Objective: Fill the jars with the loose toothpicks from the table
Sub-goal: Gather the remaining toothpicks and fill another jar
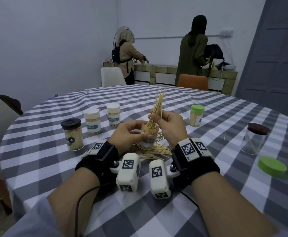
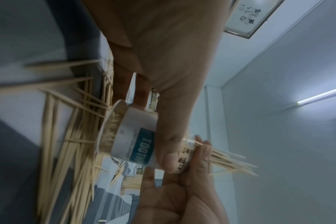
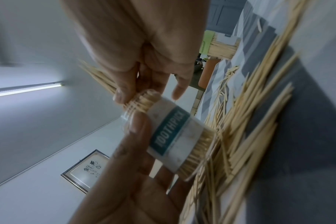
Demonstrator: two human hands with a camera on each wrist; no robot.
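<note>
On the grey-and-white checked table point(image 1: 208, 106), centre frame, the left hand point(image 1: 129, 134) grips the clear labelled toothpick jar point(image 1: 147, 140) upright while right-hand fingers point(image 1: 154, 117) pinch a near-vertical bundle of wooden toothpicks point(image 1: 159, 105) directly above its mouth.

An open jar point(image 1: 147, 140) stands on the table point(image 1: 208, 194) amid a heap of loose toothpicks point(image 1: 157, 151). To its left sit three lidded jars point(image 1: 95, 121); another lidded jar point(image 1: 197, 115) stands behind and right. At far right, a near-empty jar point(image 1: 254, 141) stands behind a loose lid point(image 1: 272, 165).
</note>
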